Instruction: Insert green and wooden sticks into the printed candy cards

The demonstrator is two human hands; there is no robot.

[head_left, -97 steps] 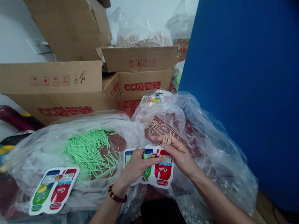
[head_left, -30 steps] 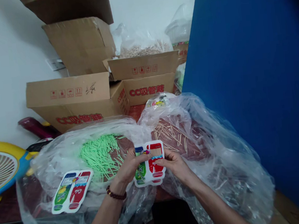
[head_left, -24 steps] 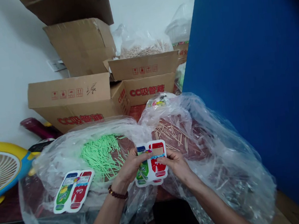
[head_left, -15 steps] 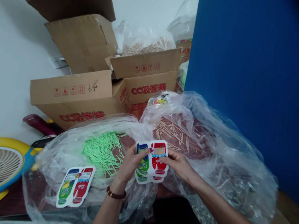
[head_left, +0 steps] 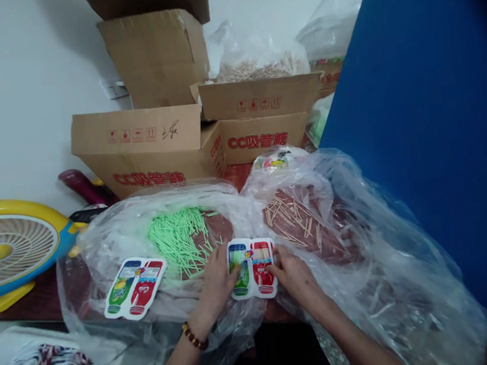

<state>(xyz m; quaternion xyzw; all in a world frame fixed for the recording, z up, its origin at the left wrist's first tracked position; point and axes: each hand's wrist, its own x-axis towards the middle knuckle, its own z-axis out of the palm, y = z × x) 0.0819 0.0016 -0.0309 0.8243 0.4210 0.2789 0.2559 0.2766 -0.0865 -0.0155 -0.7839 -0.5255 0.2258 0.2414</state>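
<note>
Between my hands is a bottle-shaped candy-stick pack (head_left: 251,269), green and blue on the left half and red on the right, with sticks showing behind its windows. My left hand (head_left: 219,279) grips its left edge, thumb on the front. On the right edge, the thumb and fingers of my right hand (head_left: 290,270) are closed. A similar pack (head_left: 135,288) lies tilted on the plastic to the left. Loose green candy sticks (head_left: 179,234) are heaped beyond my left hand. Beige candy sticks (head_left: 290,218) lie scattered beyond my right hand.
Clear plastic sheeting (head_left: 382,284) covers much of the table. Open cardboard boxes (head_left: 136,138) stand at the back, with a bag of beige sticks (head_left: 261,60) behind. A yellow and blue fan (head_left: 17,250) is at left; a blue panel (head_left: 421,148) rises at right.
The held pack has been lowered slightly and straightened, and my left thumb has slid from its middle towards the left edge. The camera view has shifted left.
</note>
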